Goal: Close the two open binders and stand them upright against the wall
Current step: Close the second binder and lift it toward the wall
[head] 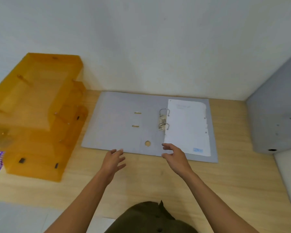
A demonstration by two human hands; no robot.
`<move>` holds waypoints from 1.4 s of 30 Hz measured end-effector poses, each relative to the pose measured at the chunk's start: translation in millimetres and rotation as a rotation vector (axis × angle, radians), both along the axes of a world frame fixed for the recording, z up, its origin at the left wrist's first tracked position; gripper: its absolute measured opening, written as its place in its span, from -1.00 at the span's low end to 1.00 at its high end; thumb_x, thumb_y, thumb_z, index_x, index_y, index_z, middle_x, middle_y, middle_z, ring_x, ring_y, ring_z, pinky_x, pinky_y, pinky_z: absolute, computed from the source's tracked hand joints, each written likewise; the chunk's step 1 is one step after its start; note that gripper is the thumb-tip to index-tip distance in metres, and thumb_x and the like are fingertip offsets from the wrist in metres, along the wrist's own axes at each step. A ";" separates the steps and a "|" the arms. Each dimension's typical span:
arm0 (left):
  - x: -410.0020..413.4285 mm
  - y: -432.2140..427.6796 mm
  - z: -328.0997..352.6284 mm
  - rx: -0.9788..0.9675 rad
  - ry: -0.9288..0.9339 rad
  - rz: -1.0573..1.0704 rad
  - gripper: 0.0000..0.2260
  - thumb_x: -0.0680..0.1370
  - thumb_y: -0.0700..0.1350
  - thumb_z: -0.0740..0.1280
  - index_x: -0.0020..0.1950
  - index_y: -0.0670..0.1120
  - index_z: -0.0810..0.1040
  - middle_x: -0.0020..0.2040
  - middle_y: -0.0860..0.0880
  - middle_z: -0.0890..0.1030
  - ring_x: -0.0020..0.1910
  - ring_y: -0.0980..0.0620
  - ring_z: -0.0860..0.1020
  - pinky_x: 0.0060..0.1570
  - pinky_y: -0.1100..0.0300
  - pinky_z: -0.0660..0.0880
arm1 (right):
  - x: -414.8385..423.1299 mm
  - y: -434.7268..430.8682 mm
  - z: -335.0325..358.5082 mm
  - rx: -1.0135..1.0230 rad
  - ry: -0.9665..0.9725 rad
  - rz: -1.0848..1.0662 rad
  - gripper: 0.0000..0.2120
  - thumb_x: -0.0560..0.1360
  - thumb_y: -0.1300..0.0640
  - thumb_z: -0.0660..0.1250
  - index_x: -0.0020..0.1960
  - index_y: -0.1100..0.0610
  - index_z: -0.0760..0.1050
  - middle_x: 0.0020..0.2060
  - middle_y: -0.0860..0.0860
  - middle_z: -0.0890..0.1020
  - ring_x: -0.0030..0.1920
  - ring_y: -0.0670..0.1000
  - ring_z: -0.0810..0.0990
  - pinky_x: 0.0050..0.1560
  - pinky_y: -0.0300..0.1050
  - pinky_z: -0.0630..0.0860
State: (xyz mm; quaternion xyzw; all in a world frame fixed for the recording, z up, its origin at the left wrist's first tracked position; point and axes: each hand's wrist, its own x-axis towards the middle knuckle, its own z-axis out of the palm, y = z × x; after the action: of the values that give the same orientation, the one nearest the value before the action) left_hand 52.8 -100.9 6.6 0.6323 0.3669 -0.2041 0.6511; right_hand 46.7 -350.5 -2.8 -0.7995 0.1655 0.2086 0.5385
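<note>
Open binder [124, 121] lies flat on the desk [158, 182], far edge close to the wall [158, 47]. Grey covers spread left and right. Ring mechanism [163, 120] sits right of the spine, rings look closed. Paper stack [187, 126] is threaded on them over the right cover. Left cover is bare, with two slots and a finger hole [147, 143] in the spine strip.

Second binder [275, 111]: grey, at the right edge, already shut as far as can be seen. Whether it stands properly against a wall cannot be told; it is cut by the frame.

Left hand [115, 159]: fingers loosely spread, empty, at the near edge of the left cover; contact uncertain. Right hand [174, 156]: thumb and fingers parted in an open curl, empty, over the near edge by the spine and the paper's corner; contact also uncertain.

Judgement: the step in hand is closing this binder. To do well:
- Left hand slips fingers under the left cover's near edge and swings it over the rings, so the slots drop onto the ring tops.
- Right hand presses the paper flat meanwhile, so sheets do not buckle or catch.
- Check that the torn sheet edges lie inside before shutting.
- Then grip by the spine, tip up, spine outward, back against the wall.

Orange tray stack [37, 115] stands just left; the swinging cover should clear it.
</note>
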 end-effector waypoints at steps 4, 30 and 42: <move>5.3 54.1 -11.0 0.126 0.031 -0.063 -0.39 0.66 -0.10 0.30 0.64 -0.20 0.13 0.52 -0.22 0.39 0.42 -0.21 0.47 0.21 -0.11 0.55 | 22.4 48.8 -12.8 0.031 0.061 0.088 -0.57 0.53 0.14 0.35 0.39 -0.04 0.51 0.30 -0.08 0.58 0.21 -0.03 0.61 0.22 -0.04 0.57; 52.0 103.8 -28.9 0.365 -0.239 -0.010 -0.67 0.61 -0.07 0.37 0.35 -0.14 0.57 0.11 -0.04 0.69 0.05 -0.04 0.67 0.07 -0.04 0.67 | 61.3 104.6 -19.6 0.000 0.079 0.084 -0.53 0.60 0.01 0.33 0.49 -0.05 0.43 0.40 -0.02 0.51 0.32 -0.01 0.52 0.37 0.04 0.49; 39.1 30.1 65.8 0.241 -0.809 0.063 -0.78 0.66 0.02 0.22 0.05 0.14 0.67 -0.07 0.24 0.75 -0.07 0.23 0.70 -0.14 0.30 0.61 | 57.9 119.9 46.4 0.228 -0.058 0.118 -0.49 0.62 -0.12 0.27 0.56 -0.14 0.33 0.52 -0.16 0.36 0.53 -0.03 0.34 0.52 0.16 0.33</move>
State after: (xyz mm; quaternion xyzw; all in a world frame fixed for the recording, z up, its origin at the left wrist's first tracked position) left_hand 91.9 -70.8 72.3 0.7215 0.1222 0.1251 0.6700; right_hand 104.6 -230.6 43.6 -0.7471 0.0779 0.2340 0.6172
